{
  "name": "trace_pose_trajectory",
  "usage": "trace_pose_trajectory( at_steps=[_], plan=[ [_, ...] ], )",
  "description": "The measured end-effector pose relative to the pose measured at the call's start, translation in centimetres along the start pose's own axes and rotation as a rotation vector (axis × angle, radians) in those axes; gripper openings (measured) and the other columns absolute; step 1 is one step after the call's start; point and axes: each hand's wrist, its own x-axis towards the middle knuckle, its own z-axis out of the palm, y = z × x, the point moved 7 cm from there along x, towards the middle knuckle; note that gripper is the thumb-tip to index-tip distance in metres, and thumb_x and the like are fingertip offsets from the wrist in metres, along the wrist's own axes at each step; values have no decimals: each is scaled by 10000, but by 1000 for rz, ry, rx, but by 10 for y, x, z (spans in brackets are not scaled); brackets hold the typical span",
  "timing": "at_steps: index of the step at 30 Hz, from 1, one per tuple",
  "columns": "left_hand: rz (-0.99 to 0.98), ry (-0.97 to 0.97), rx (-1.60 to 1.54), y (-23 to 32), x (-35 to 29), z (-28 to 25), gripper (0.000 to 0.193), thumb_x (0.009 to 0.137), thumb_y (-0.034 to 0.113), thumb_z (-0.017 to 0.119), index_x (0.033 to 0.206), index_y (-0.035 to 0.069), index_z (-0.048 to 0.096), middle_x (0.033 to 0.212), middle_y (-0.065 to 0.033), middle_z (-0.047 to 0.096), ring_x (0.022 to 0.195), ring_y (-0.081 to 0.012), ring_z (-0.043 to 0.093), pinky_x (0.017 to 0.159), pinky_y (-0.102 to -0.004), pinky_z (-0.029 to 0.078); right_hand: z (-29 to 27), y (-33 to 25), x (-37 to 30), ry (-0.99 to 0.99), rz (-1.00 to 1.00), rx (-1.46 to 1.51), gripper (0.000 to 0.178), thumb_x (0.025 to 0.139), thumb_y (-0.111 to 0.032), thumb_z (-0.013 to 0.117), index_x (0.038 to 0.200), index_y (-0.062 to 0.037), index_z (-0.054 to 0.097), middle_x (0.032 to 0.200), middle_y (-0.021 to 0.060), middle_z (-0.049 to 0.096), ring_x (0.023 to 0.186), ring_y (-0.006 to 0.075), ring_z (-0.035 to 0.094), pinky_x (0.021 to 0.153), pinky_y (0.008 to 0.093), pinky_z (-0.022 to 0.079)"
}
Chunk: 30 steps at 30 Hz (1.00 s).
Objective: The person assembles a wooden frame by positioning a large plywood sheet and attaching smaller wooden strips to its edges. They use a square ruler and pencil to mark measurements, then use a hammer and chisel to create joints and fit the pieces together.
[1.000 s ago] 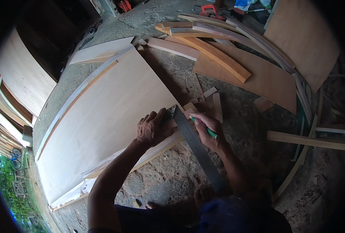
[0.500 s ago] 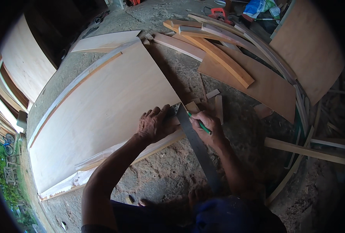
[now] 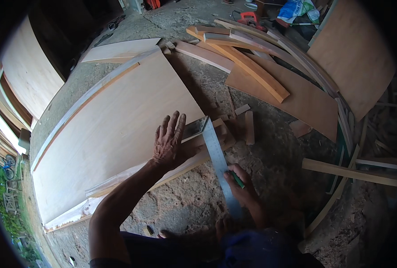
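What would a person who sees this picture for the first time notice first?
First, the large pale plywood sheet lying on the rough concrete floor, filling the left half. At its near right corner, the left hand lies flat beside a long metal square ruler, while the right hand grips a green pencil. Behind, curved brown wooden strips are piled up.

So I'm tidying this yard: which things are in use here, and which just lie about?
In use: left hand, right hand, steel square, green pencil, plywood sheet.
Lying about: curved wood strips, brown board, loose offcuts.
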Motion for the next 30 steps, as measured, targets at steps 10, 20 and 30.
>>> trace_pose_trajectory(
  at_steps=[10,20,30],
  plan=[
    [-91,-431,-431,-59,-48,32,778,883,565,688,1435,53,494,938,-191,725,889,-405,709,781,-478,571,-73,-3,13,483,81,256,263,1047,-215,570,1173,15,580,954,76,607,701,126,625,583,316,581],
    [-270,-572,-395,-64,-52,77,1128,855,626,692,1553,-85,165,1428,-314,461,1275,-457,477,1069,-520,410,-17,30,5,250,64,-27,271,987,-126,650,1213,20,611,991,144,707,891,187,693,790,332,549],
    [-236,-317,-333,-55,-38,61,1005,861,526,716,1605,99,191,1473,-246,448,1305,-415,452,1084,-533,365,9,29,9,139,113,79,269,995,-181,650,1181,11,617,941,59,660,873,109,607,767,273,498]
  ],
)
